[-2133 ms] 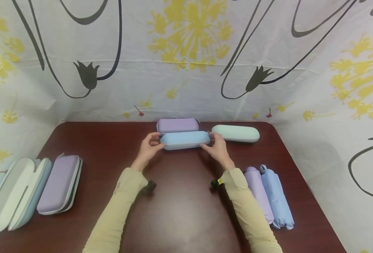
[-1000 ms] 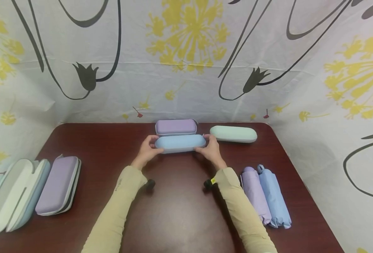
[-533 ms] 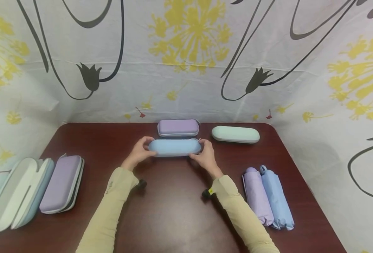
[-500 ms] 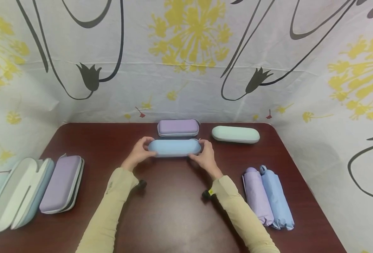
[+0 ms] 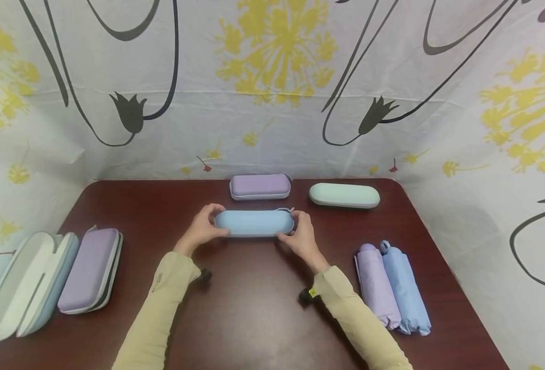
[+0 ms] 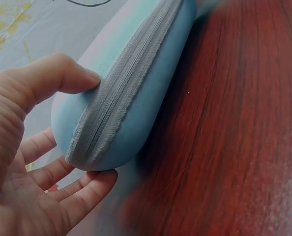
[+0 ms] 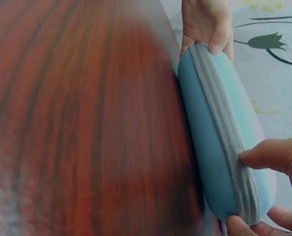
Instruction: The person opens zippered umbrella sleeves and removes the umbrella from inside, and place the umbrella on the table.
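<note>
A light blue zippered hard case (image 5: 255, 223) lies crosswise between my two hands in the head view. My left hand (image 5: 202, 229) grips its left end, thumb on the near side by the grey zipper (image 6: 121, 78) and the other fingers around the end. At the opposite end my right hand (image 5: 303, 237) holds it the same way, its thumb pressing at the zipper band in the right wrist view. The case's underside sits close over the dark red-brown table (image 5: 254, 298). Behind it, a purple zippered case (image 5: 260, 186) stands apart by a narrow gap.
A mint green case (image 5: 344, 196) lies at the back right. On the right side are a lilac folded umbrella (image 5: 377, 288) and a blue folded umbrella (image 5: 405, 290). An opened pale blue case (image 5: 27, 285) and another purple case (image 5: 90, 271) lie at the left. Patterned cloth surrounds the table.
Both hands have brought the blue case toward me and slightly left, away from the purple case it overlapped earlier. The other cases and the umbrellas stayed put.
</note>
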The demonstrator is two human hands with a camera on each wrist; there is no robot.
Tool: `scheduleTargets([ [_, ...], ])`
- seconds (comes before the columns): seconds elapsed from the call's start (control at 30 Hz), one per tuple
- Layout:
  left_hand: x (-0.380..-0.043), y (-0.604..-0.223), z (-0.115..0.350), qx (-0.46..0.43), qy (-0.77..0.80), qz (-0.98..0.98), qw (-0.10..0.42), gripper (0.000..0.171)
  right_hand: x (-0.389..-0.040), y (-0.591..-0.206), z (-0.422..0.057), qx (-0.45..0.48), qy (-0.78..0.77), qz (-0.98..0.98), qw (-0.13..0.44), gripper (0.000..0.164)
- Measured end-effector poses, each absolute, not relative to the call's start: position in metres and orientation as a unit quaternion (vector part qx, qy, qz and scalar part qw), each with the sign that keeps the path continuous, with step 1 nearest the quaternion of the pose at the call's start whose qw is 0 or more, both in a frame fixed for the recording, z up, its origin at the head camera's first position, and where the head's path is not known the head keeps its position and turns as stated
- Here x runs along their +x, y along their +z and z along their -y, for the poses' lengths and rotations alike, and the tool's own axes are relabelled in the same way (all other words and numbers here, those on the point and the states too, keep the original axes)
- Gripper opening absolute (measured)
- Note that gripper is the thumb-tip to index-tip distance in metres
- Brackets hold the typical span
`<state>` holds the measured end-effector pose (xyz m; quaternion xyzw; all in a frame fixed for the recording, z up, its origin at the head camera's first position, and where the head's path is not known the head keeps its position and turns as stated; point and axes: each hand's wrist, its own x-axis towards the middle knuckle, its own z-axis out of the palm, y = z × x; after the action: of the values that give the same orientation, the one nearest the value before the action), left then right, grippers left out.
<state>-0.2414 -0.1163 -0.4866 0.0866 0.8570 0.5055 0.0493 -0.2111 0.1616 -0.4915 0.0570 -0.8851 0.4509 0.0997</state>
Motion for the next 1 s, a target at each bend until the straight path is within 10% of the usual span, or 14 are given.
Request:
scheduleTargets([
  [0.73,-0.211,-0.479,0.129,0.159,0.461,-0.87,0.062,0.06,-0.174,-0.482,-0.166,0.086,0.453,0.886,0.056,0.051],
  [1.0,-0.209,-0.473,0.127,0.207,0.388,-0.897,0.032,0.063,-0.186,-0.48,-0.184,0.119,0.441,0.888,0.061,0.019],
])
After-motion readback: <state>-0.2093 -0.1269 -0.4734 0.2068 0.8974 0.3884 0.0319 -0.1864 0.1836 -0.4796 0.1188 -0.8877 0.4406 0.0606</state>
